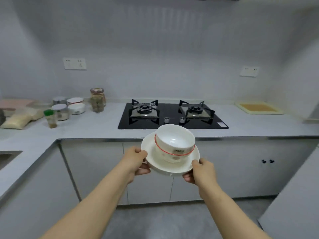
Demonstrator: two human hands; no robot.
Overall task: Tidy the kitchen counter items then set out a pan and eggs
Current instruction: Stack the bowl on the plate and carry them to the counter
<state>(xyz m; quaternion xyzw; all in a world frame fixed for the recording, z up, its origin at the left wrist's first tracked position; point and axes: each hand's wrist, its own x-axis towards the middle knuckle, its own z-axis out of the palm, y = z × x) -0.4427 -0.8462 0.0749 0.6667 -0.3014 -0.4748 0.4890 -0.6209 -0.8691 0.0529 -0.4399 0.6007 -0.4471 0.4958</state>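
I hold a white plate (155, 163) in the air in front of the counter edge, with stacked white bowls (174, 144) with a red rim line standing on it. My left hand (136, 161) grips the plate's left rim, thumb on top. My right hand (200, 171) grips the near right rim the same way. The plate tilts slightly toward me. No pan or eggs are in view.
A black two-burner gas hob (172, 116) sits in the grey counter (89, 126) just behind the plate. At the left stand jars (97, 100), a green-capped bottle (50, 119), small bowls (76, 107) and bagged goods (15, 121). A yellow tray (259, 107) lies far right. A sink edge (6, 157) shows at left.
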